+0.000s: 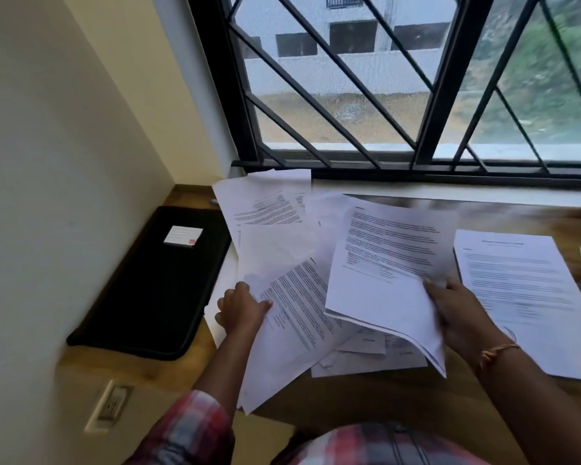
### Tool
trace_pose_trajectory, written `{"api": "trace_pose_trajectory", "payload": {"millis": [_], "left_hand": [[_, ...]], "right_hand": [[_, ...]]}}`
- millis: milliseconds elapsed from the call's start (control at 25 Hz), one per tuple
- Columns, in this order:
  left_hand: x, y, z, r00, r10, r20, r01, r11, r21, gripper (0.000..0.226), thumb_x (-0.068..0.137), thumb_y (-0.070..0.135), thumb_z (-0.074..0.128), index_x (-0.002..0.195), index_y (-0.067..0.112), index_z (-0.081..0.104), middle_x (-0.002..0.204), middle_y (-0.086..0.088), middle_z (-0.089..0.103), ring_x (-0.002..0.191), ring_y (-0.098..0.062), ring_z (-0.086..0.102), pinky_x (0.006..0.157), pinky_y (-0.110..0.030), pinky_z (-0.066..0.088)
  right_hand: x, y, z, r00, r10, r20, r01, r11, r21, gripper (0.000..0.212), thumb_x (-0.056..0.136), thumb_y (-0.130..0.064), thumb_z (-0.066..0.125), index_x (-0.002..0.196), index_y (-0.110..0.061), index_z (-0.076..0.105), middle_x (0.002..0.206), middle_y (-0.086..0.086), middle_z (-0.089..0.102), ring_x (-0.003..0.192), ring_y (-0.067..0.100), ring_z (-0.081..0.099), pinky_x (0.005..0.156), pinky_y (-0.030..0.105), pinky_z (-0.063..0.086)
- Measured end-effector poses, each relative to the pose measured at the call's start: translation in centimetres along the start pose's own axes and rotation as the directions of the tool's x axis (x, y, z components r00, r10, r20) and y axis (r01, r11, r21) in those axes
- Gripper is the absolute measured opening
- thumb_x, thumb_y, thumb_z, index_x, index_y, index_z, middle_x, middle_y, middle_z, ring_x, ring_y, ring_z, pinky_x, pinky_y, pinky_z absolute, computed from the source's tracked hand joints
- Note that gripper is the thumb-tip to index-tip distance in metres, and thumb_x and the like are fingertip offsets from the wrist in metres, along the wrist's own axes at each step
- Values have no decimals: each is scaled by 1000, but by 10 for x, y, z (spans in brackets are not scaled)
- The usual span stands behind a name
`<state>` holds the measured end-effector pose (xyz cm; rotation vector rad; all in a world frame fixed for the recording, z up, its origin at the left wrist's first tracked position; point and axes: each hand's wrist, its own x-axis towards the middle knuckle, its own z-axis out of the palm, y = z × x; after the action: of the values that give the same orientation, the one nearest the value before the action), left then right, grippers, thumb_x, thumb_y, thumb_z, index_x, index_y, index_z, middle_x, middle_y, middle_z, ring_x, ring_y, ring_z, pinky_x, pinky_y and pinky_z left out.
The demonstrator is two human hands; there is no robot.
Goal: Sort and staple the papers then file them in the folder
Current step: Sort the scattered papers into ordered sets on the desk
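Both hands are extended forward: the left hand (240, 308) is curled, apparently pinching with the thumb, and the right hand (458, 313) is closed thumb-uppermost.

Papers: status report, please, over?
Left hand gripping printed sheets; right hand lifting another. Black folder closed, left. Nothing stapled; no stapler visible.

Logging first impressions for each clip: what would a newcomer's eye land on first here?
The loose fan of papers spread across the middle of the wooden desk, with the left hand pressing one sheet and the right hand lifting a few others. Next, the black folder lying closed at the left by the wall, and a neat sheet set apart on the right. The barred window fills the top.
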<state>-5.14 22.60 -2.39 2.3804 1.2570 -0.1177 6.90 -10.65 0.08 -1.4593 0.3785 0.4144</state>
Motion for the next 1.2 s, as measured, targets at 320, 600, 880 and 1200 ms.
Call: {"api": "trace_pose_trajectory", "payload": {"millis": [320, 600, 880, 1200], "left_hand": [[-4, -5, -1, 946, 311, 95, -323, 929, 178, 78, 82, 60, 72, 145, 24, 43, 150, -4, 41, 135, -27, 37, 103, -43, 40], [6, -1, 1, 942, 325, 78, -335, 917, 219, 81, 72, 63, 79, 136, 21, 54, 138, -7, 50, 129, -30, 44, 97, -44, 42], [12, 9, -4, 960, 264, 94, -280, 928, 244, 87, 64, 62, 86, 130, 19, 49, 134, -7, 52, 127, -30, 46, 98, -46, 39], [16, 17, -9, 956, 245, 163, -286, 903, 319, 79, 63, 67, 84, 121, 24, 53, 125, -5, 57, 122, -30, 47, 94, -43, 36]], "right_hand": [[-3, 4, 1, 1000, 12, 6, -11, 997, -76, 15, 103, -13, 59, 114, -8, 67, 102, 9, 76, 84, 23, 73, 75, 33, 55], [-20, 16, -8, 973, -207, -106, 135, 874, -466, 4, 101, -20, 60, 104, -18, 63, 99, 9, 66, 90, 28, 60, 77, 33, 43], [-30, 31, -9, 966, -228, -121, 147, 871, -469, 5, 100, -18, 62, 104, -16, 65, 91, 3, 65, 78, 18, 59, 75, 29, 42], [-35, 39, -15, 956, -271, -109, 188, 857, -480, 5, 101, -21, 62, 105, -21, 65, 94, -1, 66, 72, -3, 55, 57, 17, 42]]}}
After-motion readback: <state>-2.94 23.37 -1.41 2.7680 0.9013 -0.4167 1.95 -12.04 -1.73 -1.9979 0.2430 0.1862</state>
